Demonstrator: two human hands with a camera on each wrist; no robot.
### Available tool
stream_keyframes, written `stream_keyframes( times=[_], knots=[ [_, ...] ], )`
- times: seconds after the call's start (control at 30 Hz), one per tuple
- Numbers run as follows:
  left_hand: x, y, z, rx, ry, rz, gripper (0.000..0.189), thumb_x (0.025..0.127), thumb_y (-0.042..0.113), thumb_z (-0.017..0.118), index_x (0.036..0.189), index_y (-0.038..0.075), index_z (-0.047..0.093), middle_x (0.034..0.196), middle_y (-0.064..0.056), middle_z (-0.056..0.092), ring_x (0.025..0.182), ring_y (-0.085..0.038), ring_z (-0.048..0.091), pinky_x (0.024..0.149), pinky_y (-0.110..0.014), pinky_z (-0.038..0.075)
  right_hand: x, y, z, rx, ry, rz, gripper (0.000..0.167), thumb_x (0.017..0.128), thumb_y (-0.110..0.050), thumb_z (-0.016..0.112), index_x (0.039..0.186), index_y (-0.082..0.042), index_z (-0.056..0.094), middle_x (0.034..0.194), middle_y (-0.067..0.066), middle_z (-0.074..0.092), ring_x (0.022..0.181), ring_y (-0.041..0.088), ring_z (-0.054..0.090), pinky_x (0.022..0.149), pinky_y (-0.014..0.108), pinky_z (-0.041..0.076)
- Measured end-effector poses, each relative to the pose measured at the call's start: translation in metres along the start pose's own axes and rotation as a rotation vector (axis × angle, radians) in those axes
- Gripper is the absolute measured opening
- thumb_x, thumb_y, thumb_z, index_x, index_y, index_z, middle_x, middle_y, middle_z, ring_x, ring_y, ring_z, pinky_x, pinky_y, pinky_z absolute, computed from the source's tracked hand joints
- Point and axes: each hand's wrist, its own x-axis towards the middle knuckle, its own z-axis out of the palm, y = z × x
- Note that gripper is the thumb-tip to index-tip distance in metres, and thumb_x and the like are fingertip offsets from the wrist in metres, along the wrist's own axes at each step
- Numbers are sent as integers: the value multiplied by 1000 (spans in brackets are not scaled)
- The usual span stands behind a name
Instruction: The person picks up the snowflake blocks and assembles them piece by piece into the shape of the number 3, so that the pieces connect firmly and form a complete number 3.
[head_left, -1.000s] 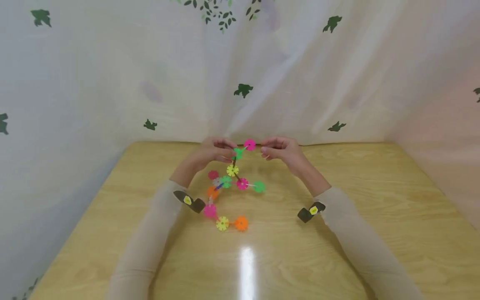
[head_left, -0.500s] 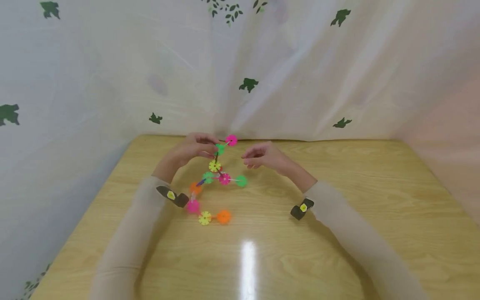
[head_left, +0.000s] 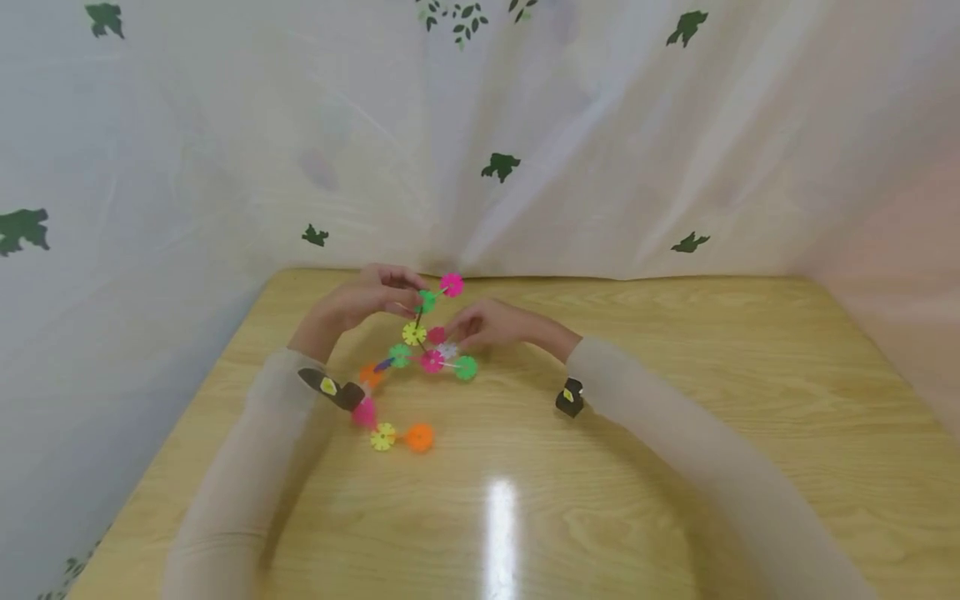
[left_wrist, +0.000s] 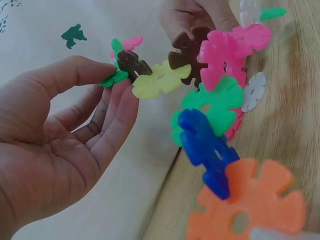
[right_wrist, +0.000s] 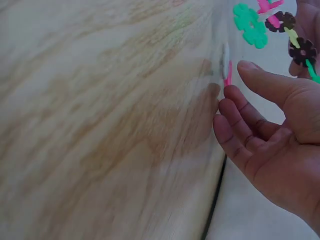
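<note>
A chain of slotted snowflake discs in several colours hangs in front of me. My left hand [head_left: 371, 296] pinches its green disc [head_left: 426, 301] near the top, between thumb and fingers. From that disc the chain runs to a bright pink disc [head_left: 452, 285] and down to a yellow disc [head_left: 414, 333]. My right hand [head_left: 491, 323] is beside a white disc [head_left: 448, 351] and a red-pink disc [head_left: 436, 335]. In the right wrist view its thumb [right_wrist: 262, 80] and fingers stand apart, with the pink and white edges by the tips. Contact there is unclear.
The lower chain, with an orange disc [head_left: 419, 438] at its end, reaches over the wooden table [head_left: 600, 500] toward me. Behind the table's far edge hangs a pale curtain [head_left: 570, 167] with dark green bird shapes.
My left hand and the chain have shifted left in view. The right hand has come left and slightly down, from apart to beside the white and red-pink discs.
</note>
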Motion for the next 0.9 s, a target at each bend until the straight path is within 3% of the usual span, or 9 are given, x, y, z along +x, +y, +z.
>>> stream_keyframes(
  times=[0.1, 0.27, 0.4, 0.63, 0.73, 0.9],
  knots=[
    [1, 3, 0, 3, -4, -6, 29, 97, 6, 63, 124, -5, 60, 95, 1, 68, 89, -17, 71, 99, -46, 58, 6, -1, 0, -16, -56, -1, 33, 92, 0, 70, 125, 3, 68, 107, 18, 73, 83, 9, 62, 78, 19, 55],
    [2, 4, 1, 14, -6, -19, 28, 97, 6, 63, 123, -3, 61, 96, 0, 68, 89, -18, 70, 98, -45, 59, 7, -3, 1, -44, -110, -25, 34, 90, 4, 70, 124, 3, 69, 72, 10, 61, 61, 6, 45, 58, 15, 41],
    [2, 1, 3, 28, -16, -26, 29, 96, 6, 64, 124, -3, 60, 96, -1, 69, 91, -19, 70, 100, -47, 57, 1, -1, 1, -50, -98, -1, 28, 88, 3, 74, 115, 4, 73, 71, 4, 58, 63, 6, 45, 58, 15, 39],
    [6, 1, 12, 7, -31, -34, 31, 96, 5, 62, 125, -6, 59, 97, -2, 68, 94, -21, 68, 101, -56, 55, -20, 9, -4, -14, 3, 111, 20, 84, -2, 81, 99, 1, 69, 85, 7, 62, 78, 12, 53, 70, 20, 47],
    [10, 3, 17, 8, -42, -34, 31, 97, 5, 62, 126, -6, 59, 99, -3, 67, 97, -22, 68, 100, -54, 57, -33, 14, -9, 24, 65, 169, 21, 84, -2, 81, 98, -1, 66, 88, 5, 62, 82, 12, 55, 73, 21, 49],
    [20, 9, 28, -17, -33, -23, 28, 98, 4, 61, 124, -5, 59, 102, -5, 65, 100, -23, 67, 96, -48, 60, -56, 21, -17, 73, 165, 180, 17, 85, 1, 78, 97, 1, 65, 89, 11, 66, 82, 14, 60, 76, 24, 53]
  ],
)
